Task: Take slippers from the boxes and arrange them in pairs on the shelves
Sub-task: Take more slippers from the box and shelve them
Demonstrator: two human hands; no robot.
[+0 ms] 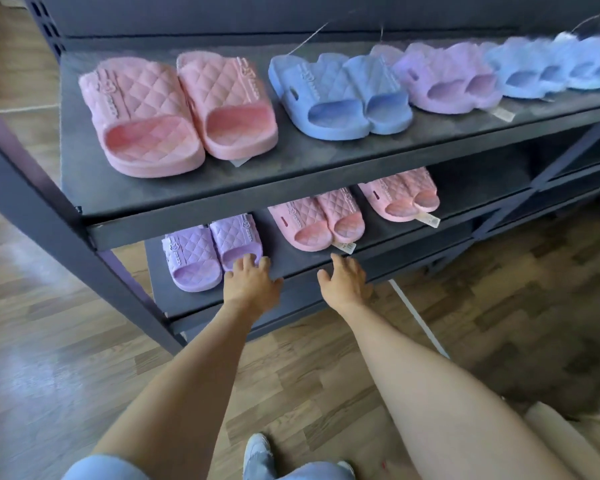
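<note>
While left hand (252, 285) and right hand (343, 282) reach, pairs (177, 109) sit — four above; three below.

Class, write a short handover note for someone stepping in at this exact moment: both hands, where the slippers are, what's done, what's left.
Left hand: open, fingertips at the toe of the purple pair on the lower shelf.
Right hand: open, empty, at that shelf's front edge.
Done: four pairs on the upper shelf, three below.
Left: lower shelf has room to the right; no box clearly in view.
</note>
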